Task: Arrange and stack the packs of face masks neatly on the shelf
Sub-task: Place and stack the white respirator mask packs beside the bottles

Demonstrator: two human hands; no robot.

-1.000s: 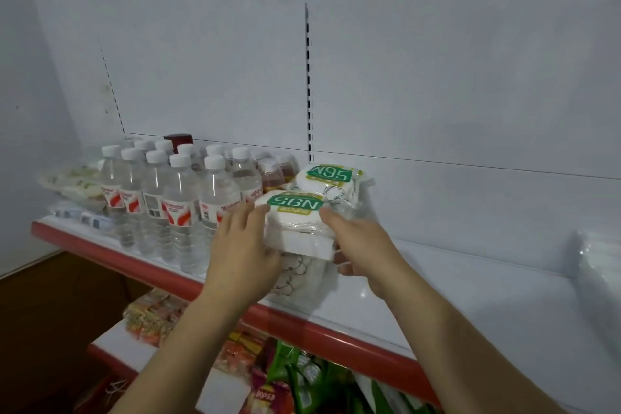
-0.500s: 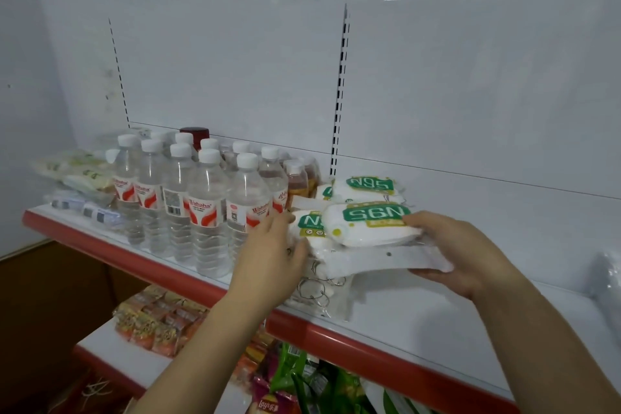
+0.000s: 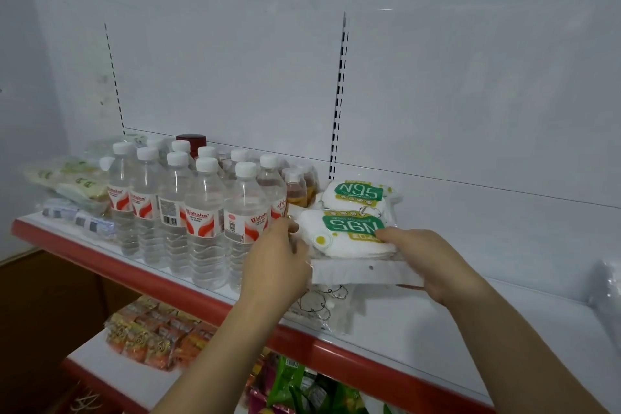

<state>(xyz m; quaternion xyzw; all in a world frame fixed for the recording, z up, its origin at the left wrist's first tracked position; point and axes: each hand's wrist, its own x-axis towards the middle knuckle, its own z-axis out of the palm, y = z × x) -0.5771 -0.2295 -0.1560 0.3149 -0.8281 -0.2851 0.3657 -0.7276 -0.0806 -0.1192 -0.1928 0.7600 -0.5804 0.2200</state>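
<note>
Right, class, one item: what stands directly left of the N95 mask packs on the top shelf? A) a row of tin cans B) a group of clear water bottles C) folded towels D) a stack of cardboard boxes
B: clear water bottles with white caps and red-and-white labels stand just left of the mask packs on the shelf.

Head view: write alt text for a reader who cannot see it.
Two bare hands, left hand and right hand, hold a clear plastic pack of white N95 face masks with a green label above a white shelf with a red front edge. A second N95 mask pack lies behind it, and clear plastic water bottles with white caps stand to the left.
</note>
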